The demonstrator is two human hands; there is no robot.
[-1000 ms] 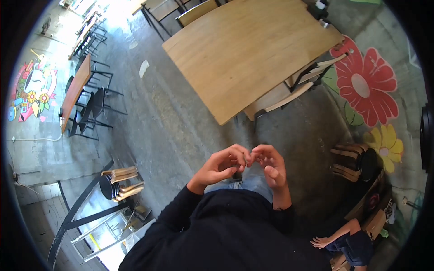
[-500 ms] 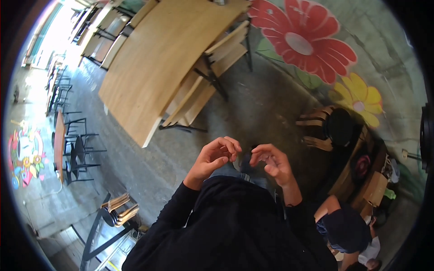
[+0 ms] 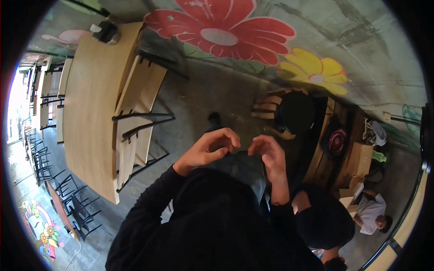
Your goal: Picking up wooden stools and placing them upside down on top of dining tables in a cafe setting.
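Black stool (image 3: pixel 296 113) beyond right hand (image 3: pixel 272 157); left hand (image 3: pixel 207 149) nearby; each grip half-curled, empty.

A wooden table (image 3: pixel 88 108) is bearing a small dark object (image 3: pixel 108 32) near its wall end. The grey concrete floor (image 3: pixel 199 90) is supporting that table, chairs (image 3: pixel 127 156) and black-topped stools (image 3: pixel 297 113).

Can read no text, label, number or sign anywhere. Find round reddish mark (image 3: pixel 337 142) on dark bundle (image 3: pixel 333 125) at right, too blurred to make out as lettering or picture. Find colourful mural (image 3: pixel 43 230) at lower left, too small for telling any words. Make out no print on cardboard box (image 3: pixel 360 160) at right or on wooden desk (image 3: pixel 90 99).
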